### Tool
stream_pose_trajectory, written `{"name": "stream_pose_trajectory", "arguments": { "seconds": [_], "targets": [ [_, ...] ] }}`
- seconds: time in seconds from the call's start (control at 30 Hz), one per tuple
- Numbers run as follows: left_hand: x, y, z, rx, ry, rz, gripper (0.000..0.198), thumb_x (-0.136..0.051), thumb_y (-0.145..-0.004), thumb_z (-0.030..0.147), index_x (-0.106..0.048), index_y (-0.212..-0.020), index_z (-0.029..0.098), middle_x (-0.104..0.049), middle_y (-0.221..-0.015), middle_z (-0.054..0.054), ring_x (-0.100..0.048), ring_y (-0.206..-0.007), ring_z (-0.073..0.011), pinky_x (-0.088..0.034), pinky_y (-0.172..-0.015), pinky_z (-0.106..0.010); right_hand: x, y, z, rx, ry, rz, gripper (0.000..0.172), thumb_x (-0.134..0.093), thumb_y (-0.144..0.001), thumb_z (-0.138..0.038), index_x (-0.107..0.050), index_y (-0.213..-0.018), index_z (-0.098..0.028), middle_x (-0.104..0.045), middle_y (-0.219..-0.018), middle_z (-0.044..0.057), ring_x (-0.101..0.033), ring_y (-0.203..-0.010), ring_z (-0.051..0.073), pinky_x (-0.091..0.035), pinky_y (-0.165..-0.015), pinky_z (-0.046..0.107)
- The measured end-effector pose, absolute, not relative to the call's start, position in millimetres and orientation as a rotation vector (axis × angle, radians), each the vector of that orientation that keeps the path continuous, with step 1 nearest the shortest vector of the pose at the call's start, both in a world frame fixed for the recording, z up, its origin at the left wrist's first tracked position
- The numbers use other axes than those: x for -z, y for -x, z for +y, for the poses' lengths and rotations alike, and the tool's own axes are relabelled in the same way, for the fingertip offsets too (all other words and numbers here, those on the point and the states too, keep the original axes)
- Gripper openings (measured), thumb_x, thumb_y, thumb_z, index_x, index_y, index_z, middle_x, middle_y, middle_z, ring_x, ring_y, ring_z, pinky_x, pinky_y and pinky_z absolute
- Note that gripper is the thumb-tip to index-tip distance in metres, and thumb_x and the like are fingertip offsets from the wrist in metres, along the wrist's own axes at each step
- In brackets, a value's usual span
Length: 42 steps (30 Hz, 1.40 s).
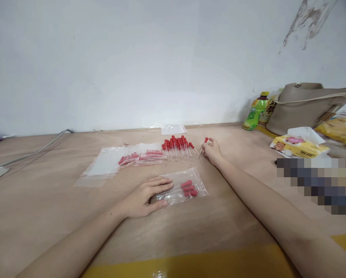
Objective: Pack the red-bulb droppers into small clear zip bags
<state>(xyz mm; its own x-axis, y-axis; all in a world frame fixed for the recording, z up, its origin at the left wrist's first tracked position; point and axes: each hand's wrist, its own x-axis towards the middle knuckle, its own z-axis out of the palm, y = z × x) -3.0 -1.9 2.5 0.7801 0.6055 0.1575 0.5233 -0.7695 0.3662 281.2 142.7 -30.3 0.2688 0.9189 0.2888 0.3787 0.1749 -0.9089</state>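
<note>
My left hand (pixel 146 195) lies with its fingers stretched out on the left edge of a clear zip bag (pixel 175 195). Inside that bag are several red rubber bulbs (pixel 188 188), at its right part. Farther right, my right hand (pixel 213 151) pinches a dropper (pixel 206 140) with a red bulb and a thin clear tube, held tilted above the table. Just left of it lies a heap of droppers (pixel 174 144) with red bulbs pointing away from me. Filled zip bags (pixel 140 156) with red bulbs are stacked left of the heap.
Flat clear bags (pixel 101 164) lie to the left, and another bag (pixel 173 130) is by the wall. A grey cable (pixel 49 146) crosses the left side. On the right stand a green bottle (pixel 256 111), a beige handbag (pixel 303 106) and a yellow tissue pack (pixel 296 144).
</note>
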Motion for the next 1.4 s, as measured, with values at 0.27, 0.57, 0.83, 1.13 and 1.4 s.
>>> {"name": "stream_pose_trajectory", "arguments": {
  "seconds": [0.27,0.57,0.83,1.13,1.4],
  "targets": [
    [-3,3,-3,-0.402,-2.675,0.859,0.049,-0.051,-0.085,0.037,-0.038,-0.131,0.027,-0.04,-0.135,-0.005,-0.036,-0.124,-0.0245,-0.027,-0.103,-0.046,25,-272,51,-1.021,1.142,-1.088,0.067,-0.059,-0.06,-0.026,-0.024,-0.117,-0.019,-0.048,-0.052,-0.011,-0.05,-0.041,0.01,-0.041,-0.038,0.019],
    [-3,2,-3,-0.414,-2.674,0.874,0.052,-0.05,-0.085,0.037,-0.034,-0.133,0.026,-0.042,-0.134,-0.005,-0.037,-0.124,-0.0234,-0.027,-0.103,-0.044,28,-270,31,-1.138,1.036,-1.001,0.041,-0.059,-0.068,-0.039,-0.032,-0.095,-0.024,-0.056,-0.07,-0.005,-0.062,-0.059,0.012,-0.053,-0.063,0.031],
    [-3,2,-3,-0.411,-2.685,0.858,0.054,-0.049,-0.086,0.037,-0.032,-0.135,0.025,-0.042,-0.134,-0.006,-0.036,-0.124,-0.024,-0.027,-0.103,-0.044,28,-283,30,-0.895,1.094,-1.811,0.02,-0.061,-0.07,-0.034,-0.06,-0.081,-0.018,-0.062,-0.086,0.005,-0.058,-0.081,0.016,-0.046,-0.078,0.036],
    [-3,1,-2,-0.409,-2.697,0.868,0.052,-0.05,-0.085,0.038,-0.034,-0.133,0.026,-0.041,-0.135,-0.004,-0.036,-0.124,-0.0233,-0.025,-0.104,-0.043,34,-282,40,-0.366,1.055,-2.106,0.013,-0.059,-0.075,-0.028,-0.07,-0.081,-0.026,-0.058,-0.101,0.007,-0.052,-0.097,0.021,-0.037,-0.088,0.042],
    [-5,-2,-2,-0.386,-2.714,0.847,0.049,-0.048,-0.086,0.037,-0.035,-0.133,0.027,-0.04,-0.136,-0.003,-0.035,-0.125,-0.0216,-0.025,-0.105,-0.04,29,-275,31,-0.182,0.933,-2.238,0.017,-0.053,-0.077,-0.019,-0.069,-0.08,-0.024,-0.056,-0.1,0.007,-0.05,-0.097,0.019,-0.037,-0.086,0.037]
  ]
}}
